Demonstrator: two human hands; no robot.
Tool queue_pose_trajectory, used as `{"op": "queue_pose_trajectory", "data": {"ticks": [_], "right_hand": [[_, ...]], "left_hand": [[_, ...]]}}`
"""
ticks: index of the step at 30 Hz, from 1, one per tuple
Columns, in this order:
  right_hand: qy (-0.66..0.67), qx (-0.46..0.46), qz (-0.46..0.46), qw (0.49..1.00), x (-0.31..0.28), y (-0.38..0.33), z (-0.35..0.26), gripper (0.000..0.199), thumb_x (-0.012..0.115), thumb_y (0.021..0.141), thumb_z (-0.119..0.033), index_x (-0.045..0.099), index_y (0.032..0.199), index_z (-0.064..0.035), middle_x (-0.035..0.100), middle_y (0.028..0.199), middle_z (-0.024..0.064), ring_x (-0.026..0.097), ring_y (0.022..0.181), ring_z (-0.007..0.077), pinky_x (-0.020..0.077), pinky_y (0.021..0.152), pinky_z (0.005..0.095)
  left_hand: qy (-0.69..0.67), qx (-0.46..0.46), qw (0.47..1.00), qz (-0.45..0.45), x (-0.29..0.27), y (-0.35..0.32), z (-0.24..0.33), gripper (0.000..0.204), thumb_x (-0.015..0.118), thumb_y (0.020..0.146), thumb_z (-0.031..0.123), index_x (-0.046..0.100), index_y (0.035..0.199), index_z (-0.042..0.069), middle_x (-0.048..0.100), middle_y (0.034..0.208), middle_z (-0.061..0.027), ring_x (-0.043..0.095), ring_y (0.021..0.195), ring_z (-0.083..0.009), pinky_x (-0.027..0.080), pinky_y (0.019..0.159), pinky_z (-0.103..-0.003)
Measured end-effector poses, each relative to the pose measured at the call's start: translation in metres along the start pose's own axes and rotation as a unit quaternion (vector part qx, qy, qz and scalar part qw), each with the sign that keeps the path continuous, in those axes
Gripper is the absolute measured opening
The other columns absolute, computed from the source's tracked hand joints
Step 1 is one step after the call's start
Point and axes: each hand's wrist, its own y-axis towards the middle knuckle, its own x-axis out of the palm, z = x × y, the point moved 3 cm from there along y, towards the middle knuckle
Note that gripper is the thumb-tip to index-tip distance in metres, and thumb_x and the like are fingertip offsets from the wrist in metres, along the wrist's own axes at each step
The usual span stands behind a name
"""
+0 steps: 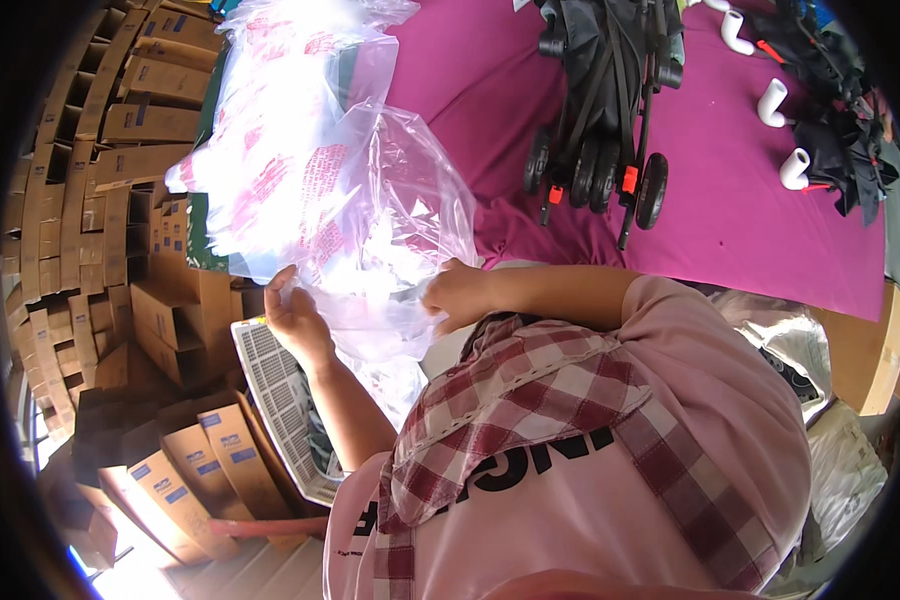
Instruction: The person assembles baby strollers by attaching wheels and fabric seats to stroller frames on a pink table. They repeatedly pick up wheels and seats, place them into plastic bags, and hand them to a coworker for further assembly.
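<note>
A clear plastic bag [425, 190] lies partly spread in front of me, its near part hanging over the table's edge. My right hand [460, 296] is closed with its fingers bunched on the bag's right side. At the bag's lower left, my left hand [298, 318] pinches its film between bent fingers. Beyond and to the left is a pile of clear plastic bags [270, 110] with red print, bright with glare. To the right of these, a folded black stroller [600, 110] lies on the magenta cloth [470, 60], wheels toward me; neither hand touches it.
White curved tubes [772, 103] and black fabric pieces [840, 150] with red straps lie at the far right. Cardboard boxes [160, 90] are stacked along the left. A white plastic crate [270, 390] stands below my left forearm. Another cardboard box [865, 350] stands at right.
</note>
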Motion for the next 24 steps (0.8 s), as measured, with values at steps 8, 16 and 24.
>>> {"op": "queue_pose_trajectory", "data": {"ticks": [8,16,24], "right_hand": [[0.059,0.026,0.193,0.979,-0.026,-0.057,0.016,0.095,0.077,0.072,-0.064,0.048,0.143,-0.0067,0.057,0.138,0.0194,0.053,0.127,0.0369,0.0387,0.106,0.0509],[0.028,0.426,-0.03,0.904,0.032,-0.193,0.104,0.053,0.069,0.077,-0.05,0.07,0.112,-0.0103,0.069,0.108,0.0179,0.064,0.106,0.0368,0.0477,0.093,0.0468],[0.286,0.362,0.247,0.852,-0.079,-0.364,0.078,0.044,0.08,0.078,-0.035,0.071,0.111,-0.0077,0.064,0.128,0.0166,0.062,0.115,0.0287,0.0491,0.098,0.042]], "left_hand": [[0.045,0.068,0.986,-0.143,0.06,0.013,0.017,0.048,0.042,0.084,-0.005,0.068,0.124,-0.002,0.062,0.069,-0.0036,0.052,0.06,-0.0091,0.044,0.06,-0.025],[-0.074,0.005,0.941,-0.33,0.23,-0.017,0.043,0.064,0.044,0.083,-0.005,0.041,0.146,-0.009,0.058,0.074,-0.0058,0.051,0.059,-0.0088,0.044,0.056,-0.025],[-0.163,-0.091,0.929,-0.319,0.326,-0.007,0.121,0.064,0.045,0.084,-0.004,0.039,0.148,-0.008,0.052,0.074,-0.0018,0.044,0.06,-0.0086,0.034,0.052,-0.023]]}}
